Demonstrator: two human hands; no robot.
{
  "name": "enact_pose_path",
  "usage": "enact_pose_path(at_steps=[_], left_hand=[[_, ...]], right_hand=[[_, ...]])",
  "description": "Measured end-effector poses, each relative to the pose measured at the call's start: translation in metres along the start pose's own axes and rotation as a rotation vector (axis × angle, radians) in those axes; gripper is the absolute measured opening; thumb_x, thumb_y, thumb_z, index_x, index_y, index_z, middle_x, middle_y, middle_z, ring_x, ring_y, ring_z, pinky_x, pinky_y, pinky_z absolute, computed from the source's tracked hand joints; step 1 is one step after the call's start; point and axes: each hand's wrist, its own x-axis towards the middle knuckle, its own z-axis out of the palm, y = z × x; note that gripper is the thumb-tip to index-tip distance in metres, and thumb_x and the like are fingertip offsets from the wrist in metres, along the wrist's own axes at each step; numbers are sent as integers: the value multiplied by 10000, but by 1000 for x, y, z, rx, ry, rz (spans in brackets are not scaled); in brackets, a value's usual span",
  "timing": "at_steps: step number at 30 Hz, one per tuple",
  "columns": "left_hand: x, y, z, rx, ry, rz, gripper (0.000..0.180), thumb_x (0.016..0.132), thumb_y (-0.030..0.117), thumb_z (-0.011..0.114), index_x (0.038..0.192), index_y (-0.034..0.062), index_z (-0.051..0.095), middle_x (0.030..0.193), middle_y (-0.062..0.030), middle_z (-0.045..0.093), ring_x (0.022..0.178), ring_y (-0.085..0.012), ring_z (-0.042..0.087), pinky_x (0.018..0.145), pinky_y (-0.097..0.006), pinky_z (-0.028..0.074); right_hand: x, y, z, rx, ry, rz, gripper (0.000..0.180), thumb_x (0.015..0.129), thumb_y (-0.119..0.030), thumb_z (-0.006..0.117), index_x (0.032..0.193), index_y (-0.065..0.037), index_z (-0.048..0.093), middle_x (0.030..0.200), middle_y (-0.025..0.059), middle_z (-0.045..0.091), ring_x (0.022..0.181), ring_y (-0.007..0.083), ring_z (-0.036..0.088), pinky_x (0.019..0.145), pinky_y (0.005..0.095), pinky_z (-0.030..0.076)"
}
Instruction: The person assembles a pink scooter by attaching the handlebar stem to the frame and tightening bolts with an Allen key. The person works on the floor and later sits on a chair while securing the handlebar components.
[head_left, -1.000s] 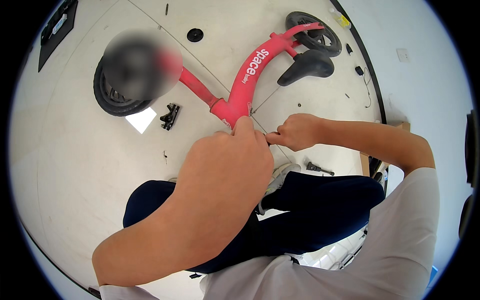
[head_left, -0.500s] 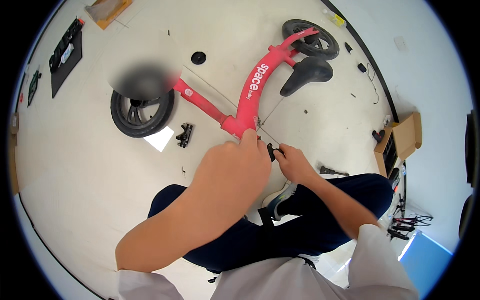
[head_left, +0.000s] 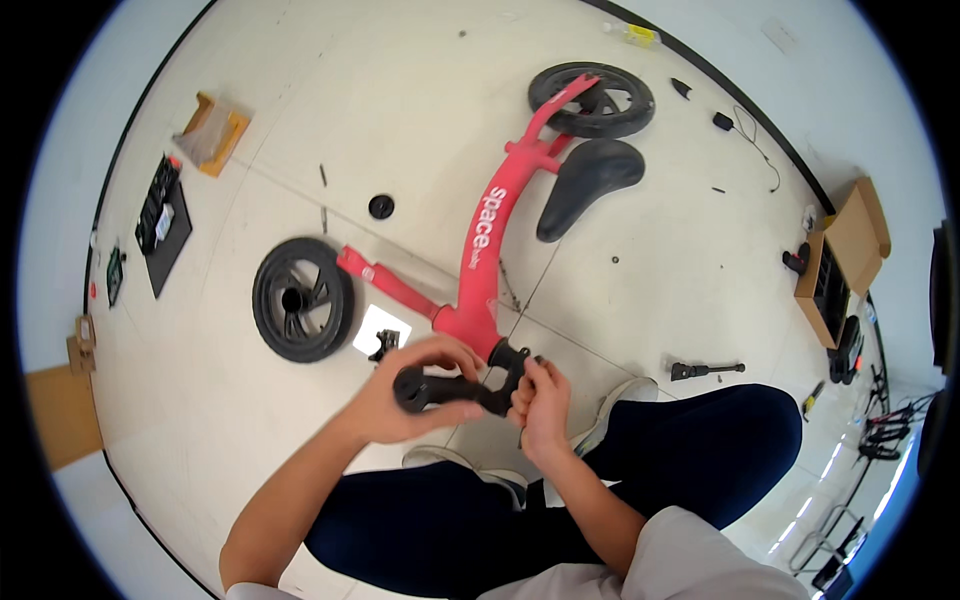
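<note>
A red balance bike frame [head_left: 487, 235] lies on the floor in front of me, with its fork [head_left: 392, 287] pointing left. At the head tube, a black handlebar part [head_left: 450, 391] with a thick round-ended tube sits close to a black collar [head_left: 508, 356]. My left hand [head_left: 382, 398] is curled round the tube, thumb below and fingers above. My right hand [head_left: 543, 412] is closed on the part's right end, where its fingers hide the detail. A detached wheel [head_left: 303, 299] lies beside the fork tips; the black saddle [head_left: 592, 182] and the other wheel [head_left: 592, 100] are at the frame's far end.
Between wheel and left hand are a white sheet [head_left: 376, 328] and a small black bracket [head_left: 385, 345]. A black tube-like tool [head_left: 707, 370] lies by my right knee. Open cartons [head_left: 842, 262] [head_left: 214, 137] stand right and far left. A black disc [head_left: 381, 207] lies past the fork.
My view has shifted, and more of the detached wheel shows. My left hand has come off the red head tube and now wraps the black handlebar part, which has come into sight.
</note>
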Motion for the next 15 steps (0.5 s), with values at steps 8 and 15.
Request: enact_pose_path(at_steps=[8,15], left_hand=[[23,-12,32,-320,-11,-165,341,913,100,654,630,-36,520,707,-104,621,732,-194,609,864,-372,538],[27,36,58,-341,269,-179,360,868,115,584,553,-16,469,569,-113,508,634,-243,548,689,-389,509]], right_hand=[[11,-27,-26,-802,-228,-357,275,996,-286,638,853,-91,507,581,-41,351,455,108,334,446,312,264],[-34,-76,-62,-404,-88,-210,232,997,-204,674,877,-53,546,703,-58,450,625,54,392,560,262,341]])
